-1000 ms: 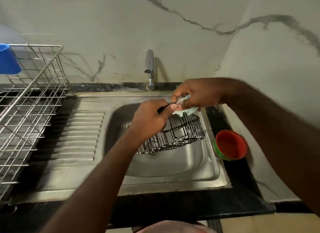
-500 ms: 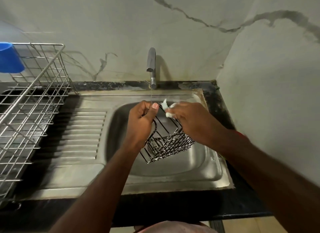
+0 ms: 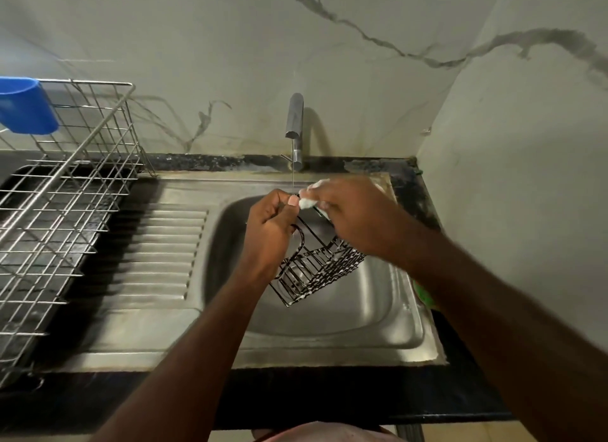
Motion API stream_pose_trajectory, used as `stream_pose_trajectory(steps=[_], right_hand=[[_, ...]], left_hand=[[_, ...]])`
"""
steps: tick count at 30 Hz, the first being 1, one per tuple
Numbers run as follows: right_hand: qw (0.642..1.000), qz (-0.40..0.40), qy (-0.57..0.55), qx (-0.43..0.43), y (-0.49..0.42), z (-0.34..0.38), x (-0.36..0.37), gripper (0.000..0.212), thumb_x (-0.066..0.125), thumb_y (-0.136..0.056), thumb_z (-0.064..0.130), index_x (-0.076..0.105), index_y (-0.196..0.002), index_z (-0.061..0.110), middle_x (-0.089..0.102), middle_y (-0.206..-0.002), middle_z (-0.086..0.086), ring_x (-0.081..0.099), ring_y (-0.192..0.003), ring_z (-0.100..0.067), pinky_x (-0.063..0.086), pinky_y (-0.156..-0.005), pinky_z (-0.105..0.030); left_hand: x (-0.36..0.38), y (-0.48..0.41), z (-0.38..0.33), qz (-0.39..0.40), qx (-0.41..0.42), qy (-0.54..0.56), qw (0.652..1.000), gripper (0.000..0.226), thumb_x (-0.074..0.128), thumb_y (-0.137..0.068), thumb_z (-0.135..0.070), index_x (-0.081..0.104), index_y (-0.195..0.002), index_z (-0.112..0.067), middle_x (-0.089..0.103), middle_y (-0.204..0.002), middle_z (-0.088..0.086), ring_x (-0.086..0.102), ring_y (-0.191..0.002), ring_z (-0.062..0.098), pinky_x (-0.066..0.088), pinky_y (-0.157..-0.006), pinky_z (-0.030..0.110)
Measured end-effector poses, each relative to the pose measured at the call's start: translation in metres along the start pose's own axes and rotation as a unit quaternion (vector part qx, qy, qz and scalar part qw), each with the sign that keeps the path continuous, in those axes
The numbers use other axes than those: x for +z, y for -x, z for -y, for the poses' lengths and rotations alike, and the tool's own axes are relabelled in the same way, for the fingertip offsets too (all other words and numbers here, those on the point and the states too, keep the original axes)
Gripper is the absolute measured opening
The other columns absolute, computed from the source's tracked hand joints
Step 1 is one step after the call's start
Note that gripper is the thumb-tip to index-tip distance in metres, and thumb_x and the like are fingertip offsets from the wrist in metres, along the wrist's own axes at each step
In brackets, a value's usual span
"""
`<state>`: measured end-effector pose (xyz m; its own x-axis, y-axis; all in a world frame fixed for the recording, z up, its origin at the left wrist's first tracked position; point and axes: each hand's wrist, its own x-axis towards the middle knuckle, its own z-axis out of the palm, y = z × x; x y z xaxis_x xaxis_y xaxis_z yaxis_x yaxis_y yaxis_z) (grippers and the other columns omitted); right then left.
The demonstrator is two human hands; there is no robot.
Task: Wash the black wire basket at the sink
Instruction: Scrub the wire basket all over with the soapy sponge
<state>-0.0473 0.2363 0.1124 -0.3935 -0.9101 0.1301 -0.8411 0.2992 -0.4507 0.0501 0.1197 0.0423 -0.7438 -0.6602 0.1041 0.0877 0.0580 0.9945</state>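
My left hand [image 3: 269,231] pinches the top wire of the black wire basket [image 3: 316,270], thumb and fingers [image 3: 279,211] curled round it. The basket hangs tilted over the bowl of the sink [image 3: 362,326], its bottom corner pointing down and toward me, clear of the steel. Foam speckles its wires.

My right hand [image 3: 358,217] is bunched over the basket's upper edge. Its fingers are curled round a white soapy wad [image 3: 307,203], which could be a cloth or a sponge; the blur keeps me from telling which. The wad sits just beside my left thumb, pressed to the wire. A thin stream of water [image 3: 292,178] drops from the tap [image 3: 295,125] right behind my knuckles.

A second ago the basket lay flatter, its long side stretched across the bowl, and my right arm reached in from higher up. Now the basket is tipped up on end, and my right forearm comes in low from the right. The red bowl [image 3: 424,296] that stood in plain sight on the dark surface [image 3: 362,399] right of the sink is now mostly behind that forearm, only a green sliver showing. Against half a second ago, little has changed.

On the left, the steel dish rack [image 3: 65,194] and the blue cup [image 3: 26,105] are where they were.
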Motion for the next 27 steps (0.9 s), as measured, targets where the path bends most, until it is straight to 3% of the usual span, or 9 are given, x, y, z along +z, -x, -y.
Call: stream_pose_trajectory(steps=[4,7,10,13,17,20,22,25,27], right_hand=[[0.996,0.042,0.064,-0.034,0.021,0.006,0.009,0.044,0.052,-0.089,-0.001,0.062,-0.128,0.016,0.061,-0.128,-0.012,0.058,-0.113,-0.025,0.045,-0.098,-0.034],[0.987,0.131,0.093,-0.021,0.038,0.002,-0.008,0.046,0.053,-0.090,-0.001,0.062,-0.127,0.025,0.055,-0.138,0.001,0.054,-0.119,-0.009,0.035,-0.097,-0.015],[0.986,0.162,-0.019,0.017,0.042,-0.002,-0.036,0.030,0.057,-0.091,0.004,0.073,-0.105,0.025,0.067,-0.119,0.007,0.056,-0.081,0.017,0.036,-0.073,0.003],[0.995,0.074,-0.066,0.031,0.021,-0.012,-0.036,0.024,0.057,-0.092,0.005,0.074,-0.097,0.021,0.067,-0.104,0.012,0.055,-0.059,0.017,0.041,-0.057,-0.002],[0.997,0.014,-0.046,0.061,-0.002,-0.031,-0.002,0.028,0.055,-0.095,0.010,0.067,-0.118,0.016,0.068,-0.120,-0.002,0.063,-0.102,-0.007,0.050,-0.095,-0.031],[0.997,0.037,-0.022,0.071,0.013,-0.035,0.003,0.030,0.052,-0.096,0.007,0.064,-0.122,0.015,0.065,-0.125,-0.007,0.064,-0.104,-0.012,0.048,-0.091,-0.021],[0.995,0.080,-0.015,0.057,0.033,-0.033,-0.002,0.030,0.052,-0.095,0.004,0.067,-0.120,0.016,0.065,-0.122,0.002,0.060,-0.089,0.011,0.043,-0.080,-0.005],[0.980,0.166,-0.085,0.071,0.053,-0.033,-0.009,0.025,0.060,-0.092,0.006,0.072,-0.107,0.022,0.068,-0.113,0.010,0.060,-0.079,0.017,0.049,-0.078,-0.006],[0.979,0.134,-0.129,0.081,0.046,-0.034,-0.016,0.020,0.061,-0.091,0.008,0.072,-0.100,0.022,0.069,-0.101,0.010,0.062,-0.070,0.015,0.046,-0.064,-0.003]], left_hand=[[-0.004,-0.001,-0.001,-0.021,-0.008,0.022,0.999,0.030,0.044,-0.101,-0.004,0.050,-0.072,-0.012,0.047,-0.058,-0.005,0.038,-0.051,0.002,0.033,-0.048,0.013],[-0.006,0.000,0.004,-0.030,-0.014,0.012,0.999,0.028,0.046,-0.100,-0.004,0.049,-0.073,-0.011,0.041,-0.058,-0.004,0.035,-0.053,0.005,0.032,-0.048,0.015],[-0.009,0.002,0.007,-0.035,-0.020,0.004,0.999,0.028,0.049,-0.100,-0.008,0.049,-0.073,-0.014,0.042,-0.057,-0.009,0.035,-0.054,0.004,0.032,-0.050,0.015],[-0.009,0.002,0.004,-0.026,-0.010,-0.007,1.000,0.030,0.053,-0.101,-0.014,0.048,-0.072,-0.011,0.040,-0.056,-0.010,0.033,-0.052,0.003,0.031,-0.049,0.014],[-0.004,-0.001,0.000,-0.032,0.000,-0.020,0.999,0.032,0.055,-0.101,-0.020,0.053,-0.074,-0.002,0.039,-0.054,-0.010,0.033,-0.050,0.004,0.030,-0.048,0.016],[-0.006,-0.001,0.000,-0.060,-0.010,-0.015,0.998,0.031,0.056,-0.101,-0.022,0.056,-0.074,-0.006,0.040,-0.052,-0.012,0.031,-0.049,0.004,0.028,-0.047,0.016],[-0.010,-0.001,0.002,-0.077,-0.018,-0.013,0.997,0.031,0.055,-0.101,-0.023,0.056,-0.076,-0.004,0.039,-0.053,-0.011,0.030,-0.050,0.005,0.028,-0.047,0.016],[-0.013,0.001,0.002,-0.087,-0.032,0.012,0.996,0.032,0.054,-0.101,-0.020,0.053,-0.070,-0.010,0.038,-0.053,-0.010,0.027,-0.049,0.007,0.026,-0.045,0.016],[-0.013,0.001,0.000,-0.078,-0.035,0.017,0.996,0.033,0.054,-0.101,-0.018,0.051,-0.068,-0.013,0.037,-0.054,-0.008,0.026,-0.050,0.006,0.026,-0.045,0.016]])
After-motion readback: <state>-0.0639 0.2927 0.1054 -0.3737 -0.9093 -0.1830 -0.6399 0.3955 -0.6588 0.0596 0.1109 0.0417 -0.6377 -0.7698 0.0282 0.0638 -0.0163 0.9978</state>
